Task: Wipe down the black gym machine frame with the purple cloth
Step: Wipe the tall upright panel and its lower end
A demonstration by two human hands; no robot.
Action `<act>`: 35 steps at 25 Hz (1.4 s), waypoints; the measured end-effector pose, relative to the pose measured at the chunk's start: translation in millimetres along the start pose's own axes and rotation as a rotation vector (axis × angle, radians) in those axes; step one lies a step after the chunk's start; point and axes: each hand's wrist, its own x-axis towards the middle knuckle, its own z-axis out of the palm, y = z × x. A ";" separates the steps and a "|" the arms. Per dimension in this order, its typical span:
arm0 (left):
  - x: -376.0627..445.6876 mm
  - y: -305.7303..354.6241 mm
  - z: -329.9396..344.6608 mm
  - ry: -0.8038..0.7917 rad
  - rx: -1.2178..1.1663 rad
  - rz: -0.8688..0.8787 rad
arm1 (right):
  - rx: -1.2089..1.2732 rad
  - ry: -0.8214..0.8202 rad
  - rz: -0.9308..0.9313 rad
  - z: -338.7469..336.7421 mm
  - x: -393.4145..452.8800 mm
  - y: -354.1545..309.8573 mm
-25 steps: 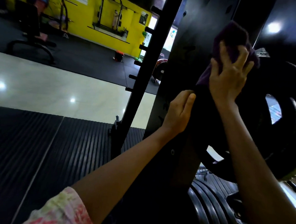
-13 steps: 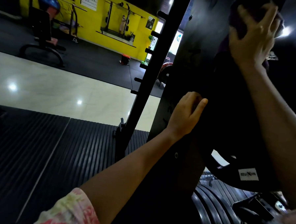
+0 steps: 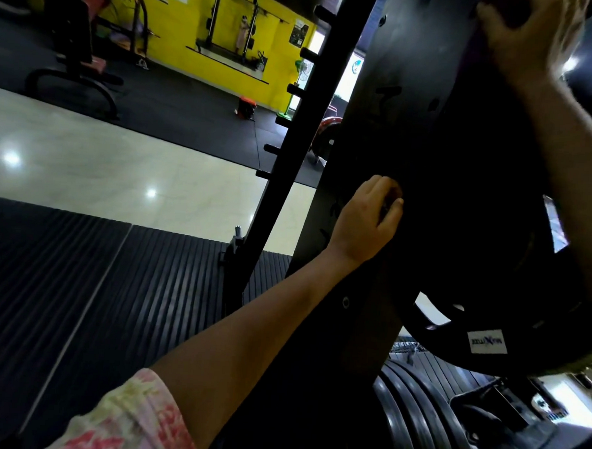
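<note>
frame (image 3: 397, 102): a wide black upright, its long axis running from lower left to upper right in the view, leaning right toward the top; small holes and slots dot its face.
post (image 3: 303, 121): a thinner black bar just left of the frame, leaning the same way, with short pegs sticking out of its left edge.
cloth (image 3: 473, 48): only a dim purple strip shows beside the right hand, against the frame at the top right; the rest is hidden under the hand or cut off by the edge.
right hand (image 3: 527, 40): raised high on the frame, blurred, fingers spread and bent over the cloth, pressing it to the metal.
left hand (image 3: 366, 221): lower, at the middle of the frame, fingers curled and knuckles against the frame's face; whether it grips anything cannot be told in the dark.
sleeve (image 3: 130, 418): pink and white print on the left arm, bottom left.
plate (image 3: 489, 303): big black weight disc to the right of the frame, white label near its lower rim.
floor (image 3: 85, 165): pale shiny tiles between black ribbed mats.
wall (image 3: 182, 19): yellow, far back, with racks before it.
</note>
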 end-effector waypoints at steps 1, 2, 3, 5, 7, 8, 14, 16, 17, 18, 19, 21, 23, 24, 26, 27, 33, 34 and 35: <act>-0.1 0.4 -0.1 -0.001 -0.001 0.002 | 0.007 0.015 0.039 0.3 1.9 -3.1; -0.5 0.2 -0.2 -0.002 -0.005 0.002 | 0.004 0.034 0.051 1.9 -2.1 -6.3; -1.3 -0.1 0.0 0.002 -0.008 0.002 | -0.005 0.049 0.039 4.5 -11.1 -9.0; -2.7 0.2 0.4 0.019 -0.008 0.007 | -0.027 0.066 0.003 12.2 -34.6 -11.3; -2.2 2.1 1.3 0.034 -0.024 0.007 | -0.035 0.065 -0.007 17.4 -54.8 -7.8; -3.0 2.6 2.4 0.040 -0.029 0.010 | -0.049 0.058 -0.034 16.6 -60.4 -4.0; -3.5 -0.6 1.4 0.037 0.012 0.048 | 0.041 0.016 -0.098 2.4 12.2 33.8; -4.6 0.7 2.8 0.041 0.030 0.065 | 0.162 0.077 0.131 1.8 26.2 29.6; -5.1 0.2 3.9 0.046 0.032 0.072 | 0.149 0.089 0.187 4.3 21.8 23.5; -6.0 -1.4 5.6 0.060 0.032 0.077 | 0.108 0.089 0.220 9.5 12.1 18.4; -6.6 -2.8 7.9 0.083 0.034 0.080 | 0.083 0.098 0.221 13.7 -0.6 13.2; -6.7 -5.3 15.2 0.141 0.035 0.074 | 0.043 0.114 0.195 19.0 -32.0 1.2; -6.9 -5.1 21.1 0.191 0.049 0.067 | -0.005 0.116 0.091 31.6 -65.2 -3.6; -6.9 -4.1 23.5 0.203 0.047 0.067 | 0.010 0.141 0.005 36.1 -77.2 -3.9; -6.2 -3.0 23.8 0.200 0.036 0.073 | 0.072 0.198 -0.144 40.2 -77.0 2.4; -5.1 -2.8 21.9 0.187 0.030 0.076 | 0.078 0.210 -0.171 37.2 -66.1 6.5; -3.0 -8.9 12.3 0.112 0.032 0.098 | 0.039 0.130 0.145 17.4 -9.1 5.2; -2.8 -8.4 12.3 0.108 0.029 0.095 | 0.043 0.139 0.167 18.4 -13.0 3.1; -2.6 -7.6 13.0 0.111 0.025 0.092 | 0.058 0.150 0.172 20.1 -19.8 1.8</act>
